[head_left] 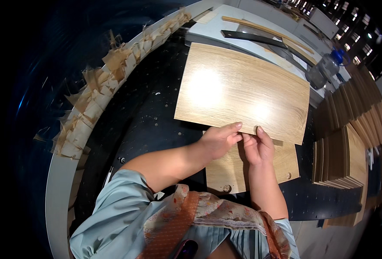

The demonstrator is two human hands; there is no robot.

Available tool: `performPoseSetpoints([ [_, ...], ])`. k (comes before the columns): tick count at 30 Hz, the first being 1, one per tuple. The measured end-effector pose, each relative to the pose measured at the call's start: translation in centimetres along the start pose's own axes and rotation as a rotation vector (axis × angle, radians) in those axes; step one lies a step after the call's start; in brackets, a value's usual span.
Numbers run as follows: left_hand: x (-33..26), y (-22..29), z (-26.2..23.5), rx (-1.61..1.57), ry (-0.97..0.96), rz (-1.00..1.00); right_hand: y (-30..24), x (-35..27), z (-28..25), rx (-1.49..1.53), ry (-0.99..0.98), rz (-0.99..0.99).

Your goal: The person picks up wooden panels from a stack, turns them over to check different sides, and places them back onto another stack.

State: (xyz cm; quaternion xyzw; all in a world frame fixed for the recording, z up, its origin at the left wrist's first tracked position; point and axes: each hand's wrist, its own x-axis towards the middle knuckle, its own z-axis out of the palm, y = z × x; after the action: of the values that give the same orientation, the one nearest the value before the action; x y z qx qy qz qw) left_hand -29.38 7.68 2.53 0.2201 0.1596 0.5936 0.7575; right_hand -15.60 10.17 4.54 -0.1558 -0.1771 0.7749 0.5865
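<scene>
A light wood-grain panel (pixel 243 90) is tilted up in front of me, with bright glare on its face. My left hand (pixel 219 140) pinches its near edge, the thumb along the edge and the other fingers partly hidden. Just to the right, my right hand (pixel 258 146) grips the same edge, thumb up against it. Beneath both hands lies a second wood-grain panel (pixel 225 170) with round holes near its front corners; the held panel and my right arm cover part of it.
Both are over a black work surface (pixel 152 116) dotted with small holes. Torn tape pieces (pixel 100 82) line the pale rail on the left. Stacked panels (pixel 340 157) stand at the right. Behind, a white table (pixel 208 30) carries strips and a blue-capped bottle (pixel 325 69).
</scene>
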Motion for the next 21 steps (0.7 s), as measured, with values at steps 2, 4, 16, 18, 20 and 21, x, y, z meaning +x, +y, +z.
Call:
performPoseSetpoints([
  [2, 0.1, 0.5, 0.8, -0.038, 0.018, 0.022, -0.4, 0.2, -0.2, -0.068, -0.026, 0.0],
  [4, 0.5, 0.8, 0.8, -0.073, -0.01, 0.061, -1.2, 0.5, -0.6, -0.091, -0.073, -0.009],
  [16, 1.7, 3.6, 9.4, 0.418, 0.304, 0.484, -0.9, 0.2, 1.3, 0.104, -0.338, 0.29],
  [18, 3.0, 5.5, 9.7, 0.44, 0.222, 0.701, -0.7, 0.5, 1.3, -0.153, -0.311, 0.42],
  [20, 2.9, 8.1, 10.5, 0.727, 0.152, 0.859, -1.8, -0.9, 1.9, -0.516, -0.312, 0.339],
  [21, 2.7, 9.1, 10.7, 0.994, 0.133, 0.939, -2.1, -2.0, 2.9, -0.636, -0.316, 0.236],
])
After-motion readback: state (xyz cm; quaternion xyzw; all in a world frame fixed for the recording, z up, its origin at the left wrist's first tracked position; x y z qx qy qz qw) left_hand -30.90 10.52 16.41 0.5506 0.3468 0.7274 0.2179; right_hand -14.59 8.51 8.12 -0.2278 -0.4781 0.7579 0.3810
